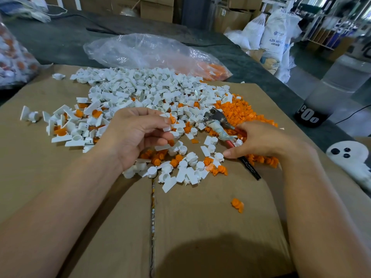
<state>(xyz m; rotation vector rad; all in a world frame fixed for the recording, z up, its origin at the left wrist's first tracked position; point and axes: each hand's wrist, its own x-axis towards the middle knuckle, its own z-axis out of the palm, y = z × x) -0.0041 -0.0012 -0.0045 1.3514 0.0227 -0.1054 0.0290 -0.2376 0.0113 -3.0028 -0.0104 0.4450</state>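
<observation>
Orange plug (172,118) and white cap (167,128) sit together at the fingertips of the left hand (138,135). The thumb and first fingers pinch them tight and hold them a little above the heap, likely so the plug can be pushed into the cap. The two pieces stick out past the fingertips on the right side, so they are easy to see.

The right hand (259,141) is just to the right, low over the red and black handles of the metal cutters (215,119). Its fingers are curled, but I cannot tell if it grips the tool, a piece, or nothing.

Farther off lies the big pile of white caps (140,87), with the heap of orange plugs (241,111) on its right. All of it rests on flat brown cardboard (200,217). A clear bag (152,51) lies at the far edge.
</observation>
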